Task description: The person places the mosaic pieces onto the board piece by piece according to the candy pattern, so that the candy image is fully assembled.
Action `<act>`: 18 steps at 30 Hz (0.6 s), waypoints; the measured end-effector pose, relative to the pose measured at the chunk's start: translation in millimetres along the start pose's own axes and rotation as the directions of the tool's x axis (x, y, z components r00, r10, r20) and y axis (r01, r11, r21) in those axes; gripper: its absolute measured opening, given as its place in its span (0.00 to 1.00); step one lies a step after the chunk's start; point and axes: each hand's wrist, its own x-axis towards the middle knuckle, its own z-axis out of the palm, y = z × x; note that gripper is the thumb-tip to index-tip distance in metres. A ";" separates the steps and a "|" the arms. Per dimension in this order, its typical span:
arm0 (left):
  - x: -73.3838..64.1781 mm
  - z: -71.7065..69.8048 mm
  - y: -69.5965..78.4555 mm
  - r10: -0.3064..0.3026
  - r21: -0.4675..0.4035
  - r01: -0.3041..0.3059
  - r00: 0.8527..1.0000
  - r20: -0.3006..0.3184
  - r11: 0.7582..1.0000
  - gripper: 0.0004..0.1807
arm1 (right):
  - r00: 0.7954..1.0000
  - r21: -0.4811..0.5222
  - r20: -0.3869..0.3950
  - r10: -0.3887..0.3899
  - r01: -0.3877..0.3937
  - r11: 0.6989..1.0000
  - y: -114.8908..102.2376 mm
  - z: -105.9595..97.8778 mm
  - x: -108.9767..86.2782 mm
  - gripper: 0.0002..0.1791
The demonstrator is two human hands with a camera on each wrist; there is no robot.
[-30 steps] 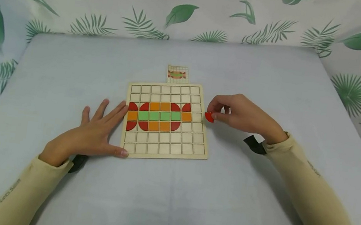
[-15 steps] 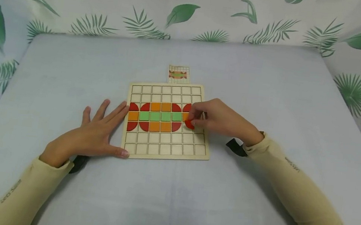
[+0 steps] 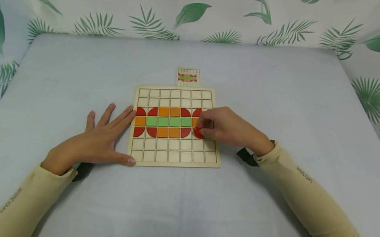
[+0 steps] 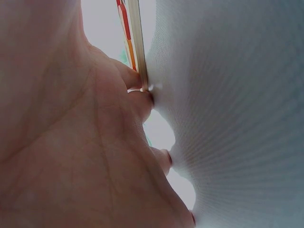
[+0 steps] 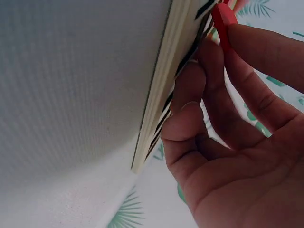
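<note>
A wooden grid board [image 3: 172, 165] lies on the table with orange squares, green squares and red quarter-circle tiles in its middle rows. My right hand [image 3: 233, 129] pinches a red quarter-circle tile [image 3: 198, 133] between thumb and finger, over a cell right of the lower red tiles. In the right wrist view that red tile [image 5: 223, 23] tilts against the board while the other fingers curl close to the board's edge. My left hand [image 3: 96, 142] lies spread at the board's left side, fingertips and thumb at its edge. The left wrist view shows the left palm [image 4: 95, 133] and fingers beside that edge.
A small pattern card [image 3: 188, 78] with a printed candy-like design on a grid lies behind the board's back edge. A pale cloth [image 3: 93, 209] covers the table. A leaf-printed curtain [image 3: 224, 12] hangs behind and at both sides.
My right hand has moved left from beside the board to over it, bringing the red tile down to a cell below the orange square. The left hand has stayed still.
</note>
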 end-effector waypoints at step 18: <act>1.8 0.7 -0.9 -0.015 0.014 0.015 1.000 0.001 1.000 0.76 | 0.999 -0.072 -0.043 0.012 -0.015 0.997 1.1 9.8 0.3 0.08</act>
